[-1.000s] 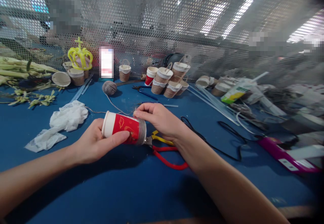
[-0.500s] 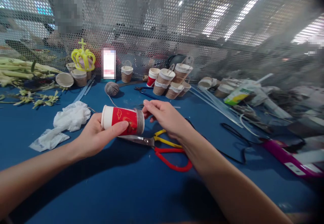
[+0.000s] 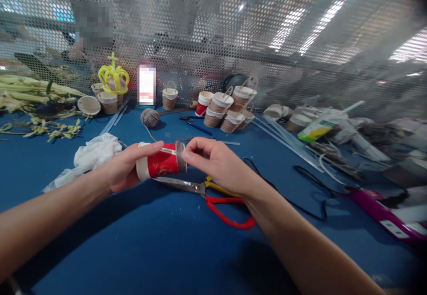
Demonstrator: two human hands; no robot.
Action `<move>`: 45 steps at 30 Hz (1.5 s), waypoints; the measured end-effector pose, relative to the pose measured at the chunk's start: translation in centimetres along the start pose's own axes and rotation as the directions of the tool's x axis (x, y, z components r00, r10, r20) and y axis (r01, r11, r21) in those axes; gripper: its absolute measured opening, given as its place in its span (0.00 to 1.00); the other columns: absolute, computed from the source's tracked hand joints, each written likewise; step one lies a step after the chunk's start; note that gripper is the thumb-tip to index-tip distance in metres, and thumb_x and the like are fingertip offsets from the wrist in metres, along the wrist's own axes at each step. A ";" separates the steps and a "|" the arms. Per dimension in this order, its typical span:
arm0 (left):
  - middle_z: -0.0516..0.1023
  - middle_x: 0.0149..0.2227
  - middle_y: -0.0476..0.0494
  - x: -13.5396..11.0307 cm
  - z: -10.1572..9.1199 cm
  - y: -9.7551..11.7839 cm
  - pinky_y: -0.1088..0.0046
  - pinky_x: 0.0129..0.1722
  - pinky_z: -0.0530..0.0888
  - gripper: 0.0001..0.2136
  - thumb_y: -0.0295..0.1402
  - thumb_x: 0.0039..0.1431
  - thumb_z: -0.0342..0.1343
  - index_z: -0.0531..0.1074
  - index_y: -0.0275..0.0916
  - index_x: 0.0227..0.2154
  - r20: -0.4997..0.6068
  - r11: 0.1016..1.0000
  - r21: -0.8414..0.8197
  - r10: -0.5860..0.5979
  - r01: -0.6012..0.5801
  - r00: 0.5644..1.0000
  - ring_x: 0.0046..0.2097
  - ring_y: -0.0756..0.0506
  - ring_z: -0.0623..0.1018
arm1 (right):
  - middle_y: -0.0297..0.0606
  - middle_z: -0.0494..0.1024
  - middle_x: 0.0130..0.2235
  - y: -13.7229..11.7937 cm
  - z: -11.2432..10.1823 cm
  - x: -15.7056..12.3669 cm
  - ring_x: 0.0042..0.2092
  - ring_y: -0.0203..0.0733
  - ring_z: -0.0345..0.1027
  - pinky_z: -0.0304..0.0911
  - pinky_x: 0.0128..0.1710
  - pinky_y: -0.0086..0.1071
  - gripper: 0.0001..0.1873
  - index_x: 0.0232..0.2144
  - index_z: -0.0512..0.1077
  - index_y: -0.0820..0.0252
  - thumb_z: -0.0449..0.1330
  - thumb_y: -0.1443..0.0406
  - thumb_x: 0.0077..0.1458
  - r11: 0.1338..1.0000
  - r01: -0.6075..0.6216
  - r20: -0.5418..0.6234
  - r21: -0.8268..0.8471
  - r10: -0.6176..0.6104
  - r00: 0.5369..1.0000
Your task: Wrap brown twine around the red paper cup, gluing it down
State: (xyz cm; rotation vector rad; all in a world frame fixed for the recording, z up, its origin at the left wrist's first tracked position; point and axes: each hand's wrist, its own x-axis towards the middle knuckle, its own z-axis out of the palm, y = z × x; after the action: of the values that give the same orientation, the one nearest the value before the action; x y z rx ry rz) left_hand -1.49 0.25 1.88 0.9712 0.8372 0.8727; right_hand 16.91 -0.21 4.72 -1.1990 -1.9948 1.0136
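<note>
My left hand (image 3: 122, 170) is wrapped round a red paper cup (image 3: 160, 164) held on its side above the blue table (image 3: 150, 246). Brown twine is wound round the cup's right end. My right hand (image 3: 215, 163) pinches that twine at the cup's right end, fingers closed. A strand runs back from the cup to a ball of twine (image 3: 150, 117) farther back. Red and yellow scissors (image 3: 213, 195) lie just under and right of the cup.
Several twine-wrapped cups (image 3: 227, 106) stand at the back by a perforated metal screen (image 3: 213, 41). A yellow crown (image 3: 114, 76), green stems (image 3: 30, 97) and a white plastic bag (image 3: 93, 152) lie left. Black cable (image 3: 300, 192), clear sticks (image 3: 283, 135) and a purple tool (image 3: 383, 212) lie right.
My left hand has rolled the cup so my fingers now lie over its top. My right hand has come back to the cup's right end with the twine.
</note>
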 end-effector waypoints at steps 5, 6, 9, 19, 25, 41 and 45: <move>0.78 0.25 0.44 0.3 -0.1 0.0 0.77 0.26 0.69 0.10 0.35 0.45 0.60 0.75 0.33 0.28 -0.002 0.995 -0.076 -0.066 0.065 0.998 0.25 0.50 0.74 | 0.31 0.69 0.26 -0.8 -0.3 -0.5 0.28 0.33 0.60 0.56 0.29 0.27 0.07 0.24 0.66 0.60 0.54 0.64 0.51 0.967 0.082 -0.001 -0.241 -0.085 0.996; 0.78 0.25 0.45 0.3 -0.1 0.0 0.78 0.27 0.68 0.09 0.34 0.44 0.60 0.75 0.33 0.27 0.005 0.997 -0.069 -0.045 0.045 0.999 0.25 0.50 0.74 | 0.31 0.70 0.26 -0.8 -0.5 -0.5 0.28 0.33 0.61 0.56 0.28 0.27 0.07 0.24 0.66 0.60 0.54 0.63 0.51 0.962 0.075 -0.039 -0.263 -0.088 0.995; 0.78 0.25 0.47 0.3 0.0 -0.4 0.78 0.29 0.68 0.08 0.32 0.43 0.62 0.75 0.33 0.26 0.018 0.999 -0.042 0.011 -0.010 1.000 0.26 0.51 0.73 | 0.35 0.73 0.30 -0.6 -0.9 -0.3 0.32 0.36 0.64 0.58 0.32 0.29 0.09 0.29 0.68 0.60 0.52 0.62 0.54 0.954 0.100 -0.132 -0.284 -0.142 0.981; 0.76 0.21 0.50 0.1 0.2 -1.1 0.80 0.24 0.63 0.07 0.34 0.44 0.61 0.74 0.34 0.22 0.004 0.996 0.082 0.036 -0.036 0.999 0.23 0.53 0.70 | 0.42 0.67 0.48 -0.1 1.0 -0.5 0.50 0.37 0.59 0.53 0.51 0.35 0.17 0.40 0.69 0.61 0.42 0.65 0.59 0.931 0.291 0.073 -0.219 -0.282 0.957; 0.74 0.18 0.50 0.2 0.6 -1.4 0.80 0.22 0.63 0.07 0.32 0.43 0.61 0.72 0.33 0.19 -0.058 0.999 0.036 -0.007 0.009 0.998 0.20 0.54 0.69 | 0.42 0.69 0.46 -0.2 1.2 -0.5 0.50 0.39 0.60 0.53 0.51 0.37 0.17 0.39 0.69 0.61 0.41 0.64 0.59 0.961 0.253 0.015 -0.116 -0.253 0.967; 0.77 0.19 0.48 0.0 0.8 -0.7 0.81 0.24 0.68 0.05 0.30 0.44 0.60 0.73 0.33 0.20 -0.148 0.999 -0.036 -0.031 0.026 0.989 0.22 0.52 0.74 | 0.34 0.63 0.14 8.8 -6.5 1.3 0.22 0.39 0.62 0.51 0.24 0.33 0.14 0.09 0.61 0.57 0.60 0.66 0.39 0.837 -0.352 -0.313 -0.420 0.230 0.922; 0.77 0.20 0.48 0.0 0.8 -0.6 0.79 0.25 0.69 0.05 0.30 0.43 0.61 0.73 0.34 0.20 -0.148 1.000 -0.019 -0.023 0.021 0.989 0.23 0.51 0.74 | 0.33 0.64 0.14 9.9 -5.4 1.8 0.23 0.40 0.63 0.54 0.24 0.32 0.11 0.12 0.62 0.56 0.60 0.69 0.38 0.870 -0.357 -0.327 -0.341 0.246 0.912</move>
State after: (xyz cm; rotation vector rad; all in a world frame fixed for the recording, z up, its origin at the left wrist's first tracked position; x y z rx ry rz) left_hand -0.67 -0.18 1.57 0.8884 0.9641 0.9405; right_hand 24.92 6.02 -0.51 -1.8149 -1.8708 0.5451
